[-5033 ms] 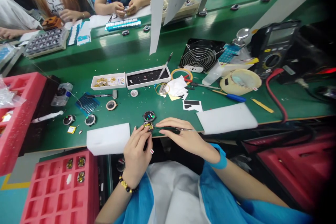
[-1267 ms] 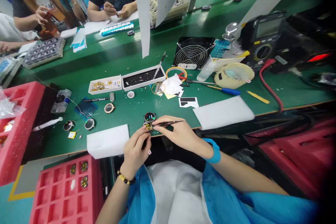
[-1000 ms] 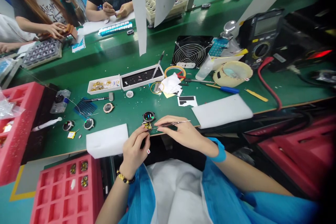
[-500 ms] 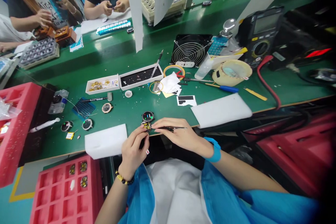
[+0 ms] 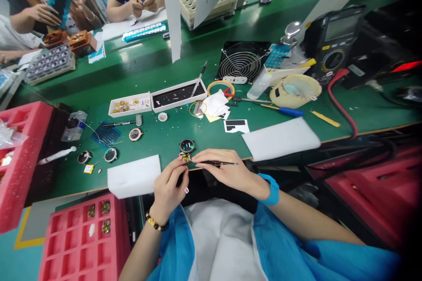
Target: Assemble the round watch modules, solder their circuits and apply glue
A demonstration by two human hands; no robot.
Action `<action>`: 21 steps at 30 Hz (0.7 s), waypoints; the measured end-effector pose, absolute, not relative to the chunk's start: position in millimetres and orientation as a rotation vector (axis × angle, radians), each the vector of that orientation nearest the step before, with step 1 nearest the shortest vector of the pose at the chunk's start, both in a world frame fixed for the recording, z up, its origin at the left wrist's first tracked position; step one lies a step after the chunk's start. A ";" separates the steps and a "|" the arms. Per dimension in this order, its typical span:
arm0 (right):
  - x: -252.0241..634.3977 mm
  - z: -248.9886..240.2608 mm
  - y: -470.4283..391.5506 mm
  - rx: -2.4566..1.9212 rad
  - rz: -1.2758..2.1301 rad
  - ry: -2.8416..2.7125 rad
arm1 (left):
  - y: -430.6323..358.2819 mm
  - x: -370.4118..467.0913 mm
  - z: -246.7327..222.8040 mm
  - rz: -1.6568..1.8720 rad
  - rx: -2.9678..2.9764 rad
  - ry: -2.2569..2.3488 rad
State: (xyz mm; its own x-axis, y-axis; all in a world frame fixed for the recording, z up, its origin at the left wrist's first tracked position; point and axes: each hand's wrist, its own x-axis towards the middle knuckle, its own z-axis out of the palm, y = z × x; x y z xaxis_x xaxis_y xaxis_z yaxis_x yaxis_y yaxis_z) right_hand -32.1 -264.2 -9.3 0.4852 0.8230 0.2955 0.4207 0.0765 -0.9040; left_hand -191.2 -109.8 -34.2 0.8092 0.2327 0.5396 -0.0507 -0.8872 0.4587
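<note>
Near the bench's front edge, my left hand [image 5: 171, 180] pinches a small yellow-and-black watch circuit assembly [image 5: 186, 158] between thumb and fingers. My right hand [image 5: 224, 164] is closed round dark tweezers [image 5: 219, 163], whose tip end is by the assembly; whether it touches cannot be made out. Just beyond the assembly lies a round watch face [image 5: 187, 145] with its screen lit, close to my fingertips. White foam blocks lie on either side, one foam block [image 5: 133, 176] left of my left hand and another foam block [image 5: 281, 138] to the right.
Small white part trays [image 5: 129, 104] and a dark-lined tray [image 5: 178, 95] stand beyond my hands. Several watch cases [image 5: 111, 154] lie left. A pink foam tray [image 5: 82, 241] is at lower left. A fan [image 5: 242, 62], multimeter [image 5: 336, 44] and tape roll [image 5: 311, 90] stand right. Co-workers sit opposite.
The whole view has shifted slightly. My hands keep nearly the same pose at the assembly. Across the bench, a co-worker has raised a blue sheet-like item.
</note>
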 end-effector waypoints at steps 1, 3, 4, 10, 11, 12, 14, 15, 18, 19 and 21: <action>-32.2 -9.6 -263.8 -1.532 0.411 -1.121 | -109.8 -191.0 -34.1 0.842 2.534 0.132; -32.4 -10.5 -263.2 -1.506 0.394 -1.120 | -109.8 -190.8 -34.0 0.847 2.532 0.124; -32.6 -11.0 -262.9 -1.496 0.393 -1.116 | -109.7 -190.6 -33.9 0.848 2.531 0.120; -34.3 -13.8 -260.2 -1.529 0.425 -1.067 | -108.5 -189.3 -32.4 0.833 2.544 0.084; -34.6 -14.1 -259.7 -1.539 0.423 -1.063 | -108.3 -189.2 -32.3 0.827 2.550 0.078; -34.8 -14.2 -259.3 -1.545 0.422 -1.062 | -108.1 -189.2 -32.4 0.823 2.555 0.075; -34.8 -14.0 -258.9 -1.550 0.431 -1.061 | -107.6 -189.6 -33.1 0.826 2.564 0.074; -34.7 -13.7 -258.9 -1.553 0.440 -1.057 | -107.2 -189.8 -33.6 0.829 2.570 0.069; -34.2 -13.0 -259.2 -1.565 0.458 -1.039 | -104.7 -190.4 -35.1 0.841 2.596 0.018; -34.2 -12.9 -259.4 -1.569 0.459 -1.030 | -103.5 -190.4 -35.3 0.839 2.607 -0.011; -34.5 -13.1 -259.4 -1.572 0.459 -1.017 | -101.1 -190.3 -34.8 0.822 2.627 -0.073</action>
